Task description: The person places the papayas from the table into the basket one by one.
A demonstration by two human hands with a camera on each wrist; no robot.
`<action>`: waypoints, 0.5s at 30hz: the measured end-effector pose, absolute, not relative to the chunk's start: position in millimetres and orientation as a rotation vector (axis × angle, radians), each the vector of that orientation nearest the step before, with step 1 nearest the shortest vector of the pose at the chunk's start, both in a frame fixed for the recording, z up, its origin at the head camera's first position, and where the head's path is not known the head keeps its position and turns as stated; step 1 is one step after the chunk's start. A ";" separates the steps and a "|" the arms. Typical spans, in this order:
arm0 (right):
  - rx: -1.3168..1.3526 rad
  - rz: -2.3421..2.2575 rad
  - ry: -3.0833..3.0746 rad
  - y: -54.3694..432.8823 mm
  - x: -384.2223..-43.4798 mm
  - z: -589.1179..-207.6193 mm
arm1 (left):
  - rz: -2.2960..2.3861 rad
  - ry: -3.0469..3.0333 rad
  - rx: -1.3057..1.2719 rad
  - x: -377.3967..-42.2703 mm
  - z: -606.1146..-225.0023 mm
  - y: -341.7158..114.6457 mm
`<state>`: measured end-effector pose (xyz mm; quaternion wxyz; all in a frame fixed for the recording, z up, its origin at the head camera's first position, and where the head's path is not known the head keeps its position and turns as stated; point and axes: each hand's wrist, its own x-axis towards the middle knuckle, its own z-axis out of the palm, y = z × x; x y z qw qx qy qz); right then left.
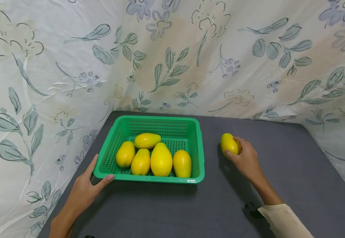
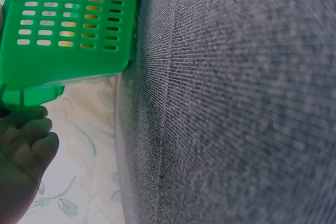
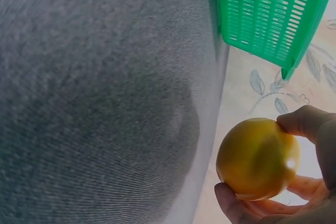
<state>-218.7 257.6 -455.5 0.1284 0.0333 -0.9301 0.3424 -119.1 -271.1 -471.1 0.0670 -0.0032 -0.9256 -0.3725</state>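
Note:
A green plastic basket (image 1: pixel 201 148) with slotted sides stands on the dark table and holds several yellow mangoes (image 1: pixel 161 159). My left hand (image 1: pixel 84 190) grips the basket's near left corner, thumb over the front rim and fingers along the left side. In the left wrist view, curled fingers (image 2: pixel 39 140) lie at the rim's edge. To the right of the basket, my right hand (image 1: pixel 246 158) holds another yellow mango (image 1: pixel 229 144) between thumb and fingers. The right wrist view shows that held mango (image 3: pixel 257 158) raised off the table, its far side uncovered.
Grey cloth covers the tabletop (image 1: pixel 208 211). A floral curtain (image 1: pixel 172 66) hangs behind the table and along its left and right sides. A dark strap (image 1: pixel 253 210) shows by the right sleeve (image 1: pixel 282 218).

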 end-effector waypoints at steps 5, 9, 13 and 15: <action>0.119 1.003 -2.678 255.9 -216.3 -450.8 | -1.112 -2.793 -0.009 -119.3 -470.5 -270.9; 0.123 1.007 -2.660 253.7 -214.3 -448.6 | -1.102 -2.795 -0.007 -119.1 -470.4 -270.9; 0.125 0.996 -2.636 251.3 -212.6 -446.7 | -1.100 -2.793 -0.010 -118.5 -470.4 -270.8; 0.124 0.997 -2.627 249.6 -211.5 -444.7 | -1.101 -2.789 -0.015 -118.4 -470.4 -270.7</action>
